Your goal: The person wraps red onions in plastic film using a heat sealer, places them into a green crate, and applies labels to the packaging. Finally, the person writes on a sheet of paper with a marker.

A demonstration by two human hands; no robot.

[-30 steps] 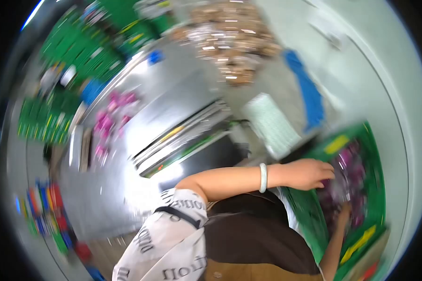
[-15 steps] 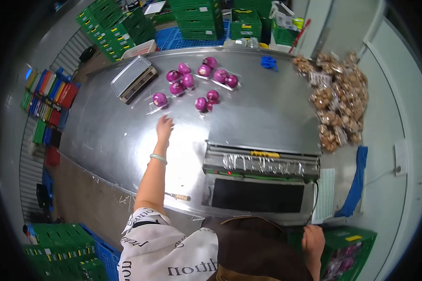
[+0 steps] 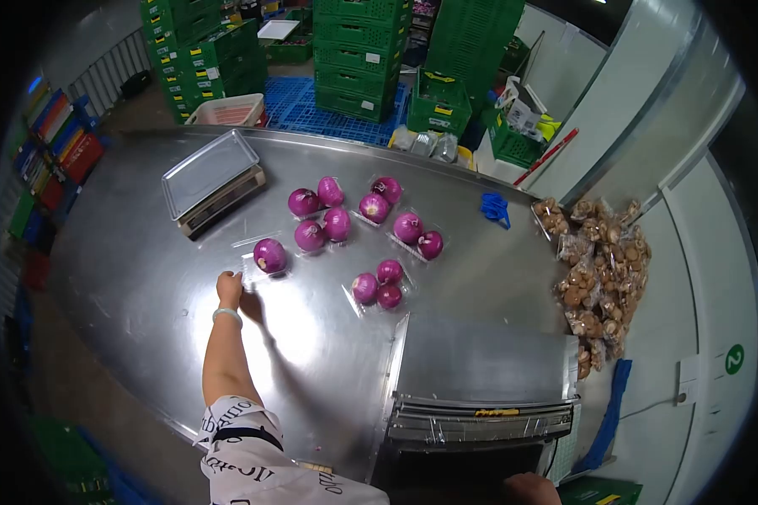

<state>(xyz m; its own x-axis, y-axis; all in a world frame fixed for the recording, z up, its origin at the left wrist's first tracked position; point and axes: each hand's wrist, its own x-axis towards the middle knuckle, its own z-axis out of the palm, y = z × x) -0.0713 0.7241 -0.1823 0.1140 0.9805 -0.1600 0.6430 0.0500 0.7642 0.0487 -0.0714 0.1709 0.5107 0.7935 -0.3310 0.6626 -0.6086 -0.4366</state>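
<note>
My left hand [image 3: 230, 290] is at the near-left corner of a clear plastic tray [image 3: 249, 268], its fingers closed at the rim. One red onion [image 3: 270, 256] sits in that tray. Several more red onions [image 3: 336, 225] stand beyond it in clear trays, in twos and threes. My right hand [image 3: 532, 488] is low at the bottom edge, beside the film wrapping machine [image 3: 480, 425]; its fingers are too dark and cut off to make out.
A weighing scale [image 3: 215, 181] stands at the table's far left. Bagged mushrooms [image 3: 598, 278] are heaped along the right side, near a crumpled blue item [image 3: 495, 209]. Green crates [image 3: 358, 63] are stacked behind the steel table [image 3: 328, 362]. A blue strip [image 3: 610, 412] hangs at right.
My left hand has reached forward and left to the tray with one onion. The view has shifted, bringing the onions closer and the wrapping machine lower. My right hand shows less.
</note>
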